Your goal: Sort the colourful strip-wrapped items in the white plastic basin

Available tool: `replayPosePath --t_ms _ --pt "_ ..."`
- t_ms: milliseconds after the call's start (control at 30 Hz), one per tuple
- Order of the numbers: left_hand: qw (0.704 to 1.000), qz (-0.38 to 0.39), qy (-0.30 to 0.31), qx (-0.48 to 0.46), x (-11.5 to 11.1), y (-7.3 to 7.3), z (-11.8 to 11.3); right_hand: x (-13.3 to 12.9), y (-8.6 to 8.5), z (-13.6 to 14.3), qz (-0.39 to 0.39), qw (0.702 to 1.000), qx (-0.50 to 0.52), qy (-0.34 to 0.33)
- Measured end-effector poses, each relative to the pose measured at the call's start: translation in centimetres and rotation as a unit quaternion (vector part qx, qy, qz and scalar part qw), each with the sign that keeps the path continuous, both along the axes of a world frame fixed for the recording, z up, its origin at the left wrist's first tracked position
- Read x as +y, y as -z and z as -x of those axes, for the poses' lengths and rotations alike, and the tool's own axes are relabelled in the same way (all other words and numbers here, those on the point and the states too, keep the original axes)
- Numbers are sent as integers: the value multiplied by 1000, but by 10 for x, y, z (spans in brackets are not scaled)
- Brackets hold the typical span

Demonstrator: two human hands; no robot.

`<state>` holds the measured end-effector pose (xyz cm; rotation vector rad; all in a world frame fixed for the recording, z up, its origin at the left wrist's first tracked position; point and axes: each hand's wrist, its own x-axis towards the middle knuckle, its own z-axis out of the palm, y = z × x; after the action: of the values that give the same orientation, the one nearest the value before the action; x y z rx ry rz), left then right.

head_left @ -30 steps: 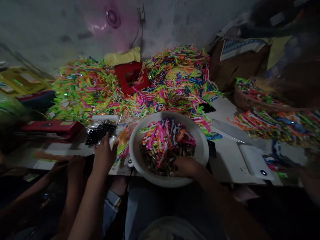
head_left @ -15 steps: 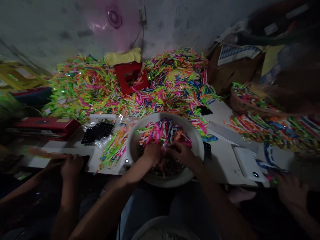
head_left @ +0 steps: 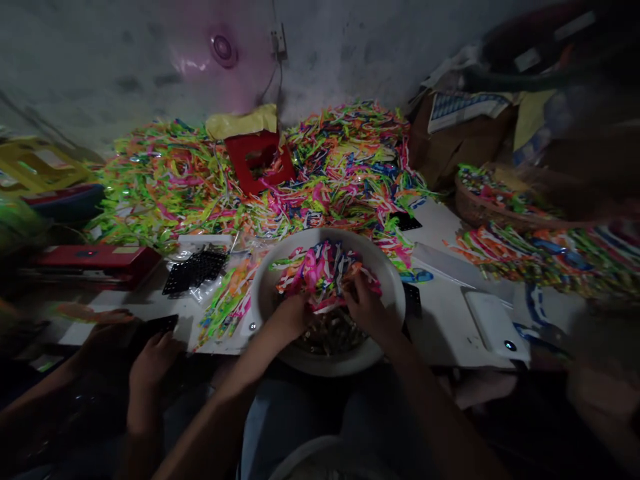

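Dim wall (head_left: 340,53), white bench (head_left: 445,333), and at its near edge the basin (head_left: 327,365): hands now drawn apart, apparently working both sides of the strips (head_left: 323,265) inside. Left hand's (head_left: 293,317) grip hidden; right hand's (head_left: 364,308) fingers bunched, hold unclear.

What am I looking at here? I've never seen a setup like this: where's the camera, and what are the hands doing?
There is no robot here, just a person's bare hands. Every picture comes from one camera worn on that person's head, looking forward and down. The left hand and right hand are both inside a pale bowl of colourful strips. They appear to be handling strips, but it is too dim to tell exactly what each holds. On the white table behind the bowl lies a big, bright pile; black pieces lie to the left. Another person's hand is further left.
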<state>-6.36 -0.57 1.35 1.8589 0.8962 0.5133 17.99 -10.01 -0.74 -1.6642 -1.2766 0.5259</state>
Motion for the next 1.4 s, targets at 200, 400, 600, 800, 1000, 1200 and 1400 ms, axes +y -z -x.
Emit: replayPosePath --t_ms 200,400,600,800,1000,1200,1400 --pt "995 55 -58 -57 -25 -16 -45 -7 -14 12 53 983 -92 -148" --pt "978 59 -151 -129 -24 -18 -18 -13 -19 11 37 983 10 -182" --pt "990 -60 -126 -33 56 42 139 -18 -19 11 39 991 100 -79" --pt "989 -50 -135 -16 96 93 183 -18 -22 12 31 991 107 -77" --pt "985 15 -166 -36 82 96 180 -23 -21 17 49 987 91 -125" --pt "969 69 -181 -150 51 49 158 -25 -22 21 62 984 67 -154" --pt "930 237 -164 -229 -26 -5 -7 -34 -20 22 -18 992 65 -111"
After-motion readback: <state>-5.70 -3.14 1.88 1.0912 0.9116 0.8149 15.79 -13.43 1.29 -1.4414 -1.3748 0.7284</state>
